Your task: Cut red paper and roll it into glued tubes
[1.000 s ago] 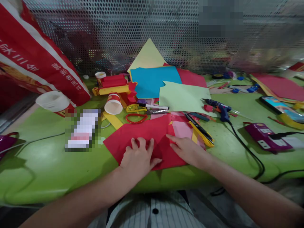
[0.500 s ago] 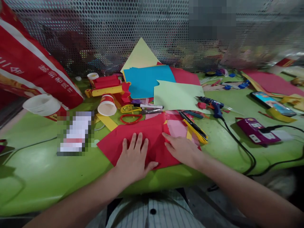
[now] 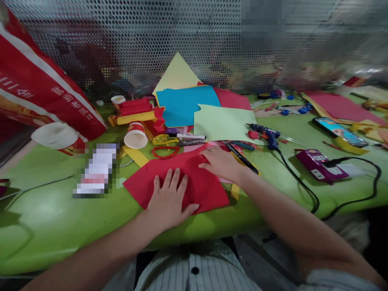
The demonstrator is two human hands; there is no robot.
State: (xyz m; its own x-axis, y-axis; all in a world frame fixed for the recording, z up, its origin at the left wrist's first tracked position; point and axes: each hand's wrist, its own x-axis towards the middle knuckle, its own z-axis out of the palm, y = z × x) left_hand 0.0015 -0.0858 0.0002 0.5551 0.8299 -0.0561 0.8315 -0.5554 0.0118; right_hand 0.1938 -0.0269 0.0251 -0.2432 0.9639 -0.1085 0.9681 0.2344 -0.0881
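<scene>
A sheet of red paper point(image 3: 200, 182) lies near the front edge of the green table point(image 3: 60, 226). My left hand point(image 3: 168, 198) rests flat on its left half, fingers spread and thumb out to the right. Over the paper's upper right edge is my right hand point(image 3: 222, 161), its fingers reaching left and lying on the sheet, thumb a little apart. Beside the right hand sits a yellow and black utility knife point(image 3: 244, 157), partly covered by that hand and forearm. Red-handled scissors point(image 3: 165, 152) lie just beyond the paper.
Behind lie blue paper point(image 3: 188, 105) and pale green paper point(image 3: 224, 121). A glue gun point(image 3: 269, 135) and a purple power strip point(image 3: 321, 165), both with cords, are on the right. At left are a paper cup point(image 3: 136, 135), a blurred phone point(image 3: 98, 169) and a red bag point(image 3: 54, 76).
My right hand has moved up and slightly left, from the paper's right side to its upper right edge. The paper's lower right part now shows. My left hand stays flat.
</scene>
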